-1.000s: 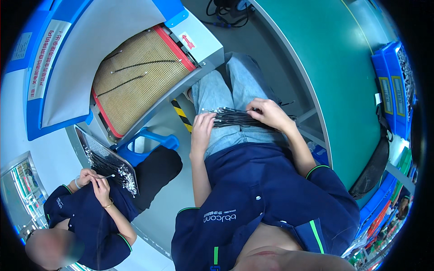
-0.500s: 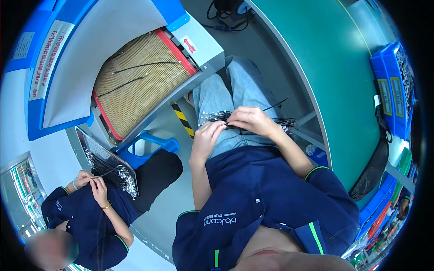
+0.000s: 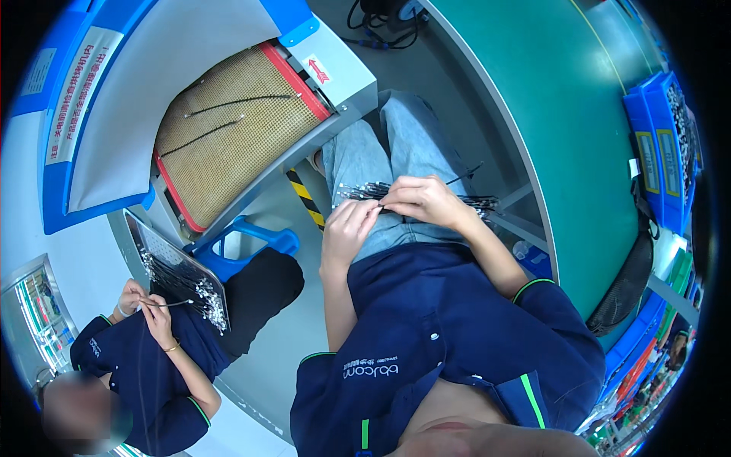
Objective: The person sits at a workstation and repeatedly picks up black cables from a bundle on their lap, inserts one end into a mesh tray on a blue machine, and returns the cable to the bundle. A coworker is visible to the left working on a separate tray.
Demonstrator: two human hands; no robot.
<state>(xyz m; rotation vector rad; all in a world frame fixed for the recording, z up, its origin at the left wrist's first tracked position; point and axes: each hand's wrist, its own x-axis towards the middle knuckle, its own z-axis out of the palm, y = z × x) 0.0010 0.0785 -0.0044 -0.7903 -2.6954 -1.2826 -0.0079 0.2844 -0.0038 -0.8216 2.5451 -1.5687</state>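
Over my lap, my two hands meet with their fingertips close together. My left hand (image 3: 350, 230) is closed in a pinch on a thin black cable (image 3: 463, 174). Beside it, my right hand (image 3: 425, 202) pinches the same cable, and the cable's free end sticks out past my right fingers, up to the right. The short piece between the fingertips is mostly hidden. Beneath my hands, a bundle of black cables (image 3: 481, 204) with silvery ends lies across my thighs, partly covered by the hands.
At the left, a machine with a mesh conveyor belt (image 3: 228, 156) carries black cables. A co-worker's hands (image 3: 156, 318) hold a cable beside a tray (image 3: 221, 278) of cables. A blue stool (image 3: 259, 238) stands between us. To the right are a green table (image 3: 563, 152) and blue bins (image 3: 661, 152).
My hands keep nearly the same place and grip, with the right fingers slightly shifted. The co-worker's hands have moved down and left with their cable. The view has shifted slightly.
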